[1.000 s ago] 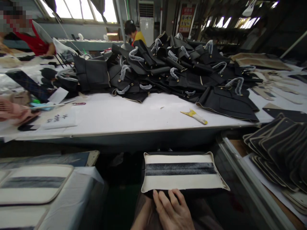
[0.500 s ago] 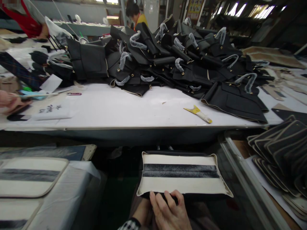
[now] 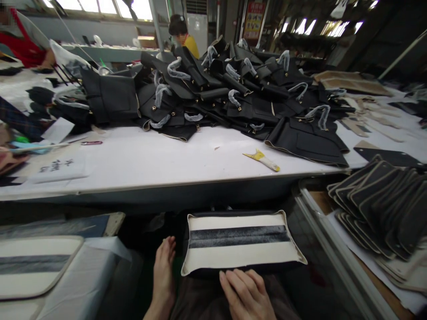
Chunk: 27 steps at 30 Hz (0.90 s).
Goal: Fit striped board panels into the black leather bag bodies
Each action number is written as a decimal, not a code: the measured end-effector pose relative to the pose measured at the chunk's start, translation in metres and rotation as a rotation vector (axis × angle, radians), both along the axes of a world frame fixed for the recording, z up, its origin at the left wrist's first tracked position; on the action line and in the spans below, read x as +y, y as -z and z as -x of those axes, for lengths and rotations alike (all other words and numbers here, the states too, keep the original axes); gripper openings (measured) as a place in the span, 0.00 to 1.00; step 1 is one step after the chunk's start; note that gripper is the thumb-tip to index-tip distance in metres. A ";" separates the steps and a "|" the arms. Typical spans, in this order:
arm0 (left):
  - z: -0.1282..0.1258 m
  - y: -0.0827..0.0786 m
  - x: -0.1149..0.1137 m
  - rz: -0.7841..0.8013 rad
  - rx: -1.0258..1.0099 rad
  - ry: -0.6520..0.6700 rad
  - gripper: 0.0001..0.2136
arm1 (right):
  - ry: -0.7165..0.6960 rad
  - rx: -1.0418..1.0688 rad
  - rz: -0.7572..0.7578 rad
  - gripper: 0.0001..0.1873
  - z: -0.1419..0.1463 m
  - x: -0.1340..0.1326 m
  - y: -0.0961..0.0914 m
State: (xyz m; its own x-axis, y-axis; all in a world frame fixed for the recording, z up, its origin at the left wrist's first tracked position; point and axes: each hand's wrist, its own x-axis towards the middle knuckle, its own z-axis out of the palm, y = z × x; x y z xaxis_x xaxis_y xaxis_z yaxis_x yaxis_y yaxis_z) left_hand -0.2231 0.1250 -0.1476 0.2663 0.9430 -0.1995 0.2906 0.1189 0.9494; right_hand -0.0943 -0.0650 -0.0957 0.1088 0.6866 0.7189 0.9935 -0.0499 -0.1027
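On my lap sits a black bag (image 3: 236, 255) with its cream base panel, striped dark grey along the middle, facing up. The panel's corners stand up in points. My right hand (image 3: 248, 293) has its fingers bent against the bag's near edge, gripping it; its thumb is hidden. Left of the bag, my left hand (image 3: 163, 269) is raised, apart from it, with fingers stretched out and nothing in them.
Ahead, a white table (image 3: 160, 160) bears a heap of black bags (image 3: 247, 102), a yellow scraper (image 3: 262, 159) and a small pink tool (image 3: 91, 142). Dark panels (image 3: 383, 209) are stacked right; striped cream panels (image 3: 36, 249) lie left. Two people are at the back.
My left hand has come out from beneath the bag's near side to its left and opened. My right hand stays at the near edge. The camera view has shifted right.
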 end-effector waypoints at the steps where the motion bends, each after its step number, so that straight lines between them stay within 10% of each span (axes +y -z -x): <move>1: 0.007 -0.012 0.005 -0.022 0.015 0.021 0.22 | -0.004 0.004 0.006 0.19 0.000 -0.001 -0.001; 9: -0.022 -0.107 0.020 -1.018 0.520 0.933 0.44 | 0.005 0.038 0.011 0.19 -0.001 0.001 -0.006; 27: -0.107 -0.103 -0.003 -0.994 0.678 1.397 0.58 | 0.121 -0.038 -0.120 0.08 -0.032 -0.024 0.018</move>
State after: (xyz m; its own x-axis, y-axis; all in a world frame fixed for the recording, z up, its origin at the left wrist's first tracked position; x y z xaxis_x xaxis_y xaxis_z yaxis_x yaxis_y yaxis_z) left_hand -0.1156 0.1219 -0.0442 0.9848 -0.0456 -0.1676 -0.0109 -0.9793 0.2023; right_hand -0.0620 -0.0895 -0.1134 0.1569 0.5792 0.7999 0.9842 -0.1592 -0.0778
